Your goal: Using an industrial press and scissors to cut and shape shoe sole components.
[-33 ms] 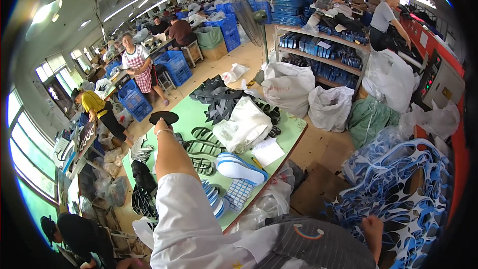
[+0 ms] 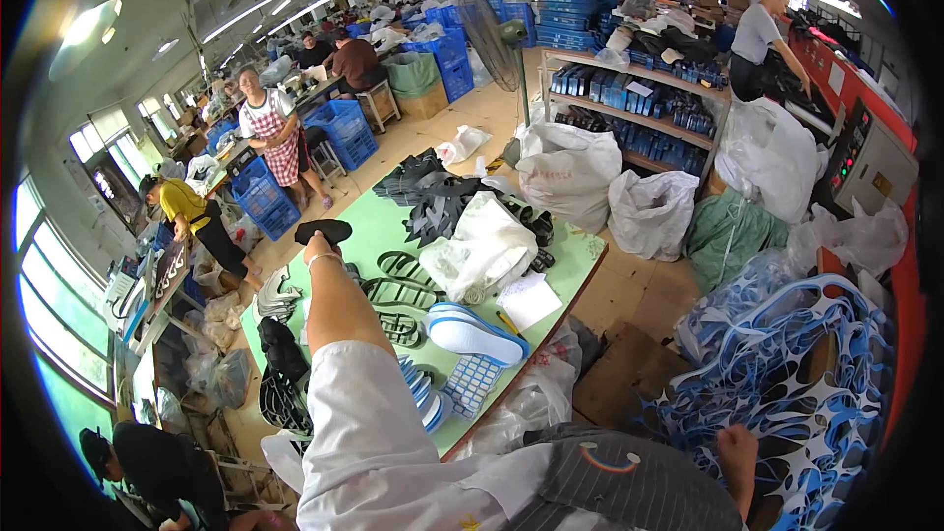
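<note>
My left arm stretches out over the green table [image 2: 580,261]. At its end, my left hand [image 2: 322,244] is closed on a black sole-shaped piece [image 2: 329,230], held up above the table's far left corner. Low at the right, my right hand [image 2: 736,447] hangs by my side with curled fingers, and nothing shows in it. Below the left hand lie black strappy shoe uppers [image 2: 400,326] and grey curved pieces [image 2: 278,297]. A blue-and-white sole [image 2: 472,332] rests near the front edge. Behind it is a crumpled white plastic bag [image 2: 479,251] beside a pile of dark uppers [image 2: 428,192].
Blue-and-white cut scraps [image 2: 777,383] heap up by my right hand. White sacks [image 2: 568,167] stand beyond the table, before a loaded shelf rack [image 2: 639,103]. A person in a checked apron [image 2: 273,128] stands far left near blue crates [image 2: 264,197]. A standing fan [image 2: 492,39] is farther back.
The person in the checked apron has shifted slightly. My hands and the things on the table look the same.
</note>
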